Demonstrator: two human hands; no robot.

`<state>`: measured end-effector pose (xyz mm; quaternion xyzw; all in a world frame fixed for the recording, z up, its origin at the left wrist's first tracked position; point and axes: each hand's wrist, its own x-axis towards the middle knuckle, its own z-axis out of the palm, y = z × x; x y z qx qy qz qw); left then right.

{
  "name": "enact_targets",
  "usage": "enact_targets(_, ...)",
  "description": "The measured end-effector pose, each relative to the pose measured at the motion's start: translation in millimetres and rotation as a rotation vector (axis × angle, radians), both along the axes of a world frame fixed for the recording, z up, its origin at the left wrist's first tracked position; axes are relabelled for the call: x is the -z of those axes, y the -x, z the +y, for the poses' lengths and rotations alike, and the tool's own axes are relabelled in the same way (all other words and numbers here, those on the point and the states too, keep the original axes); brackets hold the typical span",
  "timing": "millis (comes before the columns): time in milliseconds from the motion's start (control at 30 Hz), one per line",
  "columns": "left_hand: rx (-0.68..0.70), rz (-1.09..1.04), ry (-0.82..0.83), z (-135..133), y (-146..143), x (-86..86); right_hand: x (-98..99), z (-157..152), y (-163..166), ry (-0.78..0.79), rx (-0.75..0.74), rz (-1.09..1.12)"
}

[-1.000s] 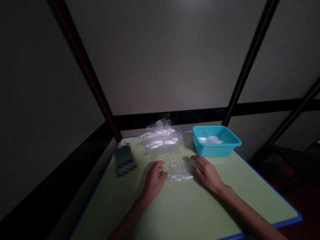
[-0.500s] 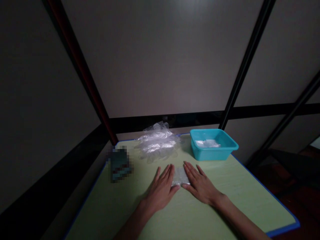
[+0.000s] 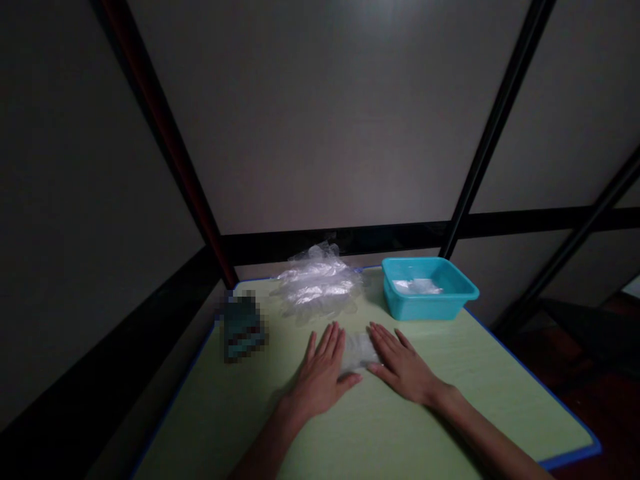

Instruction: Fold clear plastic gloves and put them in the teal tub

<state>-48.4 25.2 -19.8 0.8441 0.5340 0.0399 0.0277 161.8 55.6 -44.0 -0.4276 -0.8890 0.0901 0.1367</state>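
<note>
A small piece of clear plastic film (image 3: 358, 349) lies flat on the pale green table (image 3: 380, 427). My left hand (image 3: 321, 373) rests palm down on its left side, fingers stretched out and together. My right hand (image 3: 400, 363) lies flat on its right side, fingers spread. Both hands press the film against the table; only a narrow strip of it shows between them.
A heap of clear plastic gloves or bags (image 3: 317, 283) sits at the table's far edge. A turquoise tub (image 3: 427, 288) with some clear plastic inside stands at the far right. A blurred dark object (image 3: 241, 327) lies at the left. Black frame bars and grey panels surround the table.
My hands moved inward from either side of the film and flattened onto it. The film, wider and crumpled a second ago, now shows as a narrow strip between them.
</note>
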Motion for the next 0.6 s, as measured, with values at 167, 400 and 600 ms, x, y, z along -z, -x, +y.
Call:
enact_targets(167,0.009,-0.037,-0.017,-1,5,0.2,-16.6,11,-10,0.124,0.014,0.215)
enact_targets(400,-0.132,-0.076,-0.278,10,20,7.1,-40.4,-10,-17,0.315,-0.029,0.327)
enact_targets(600,-0.229,-0.248,-0.366,13,18,4.3,-50.6,-33,-25,0.155,-0.164,0.145)
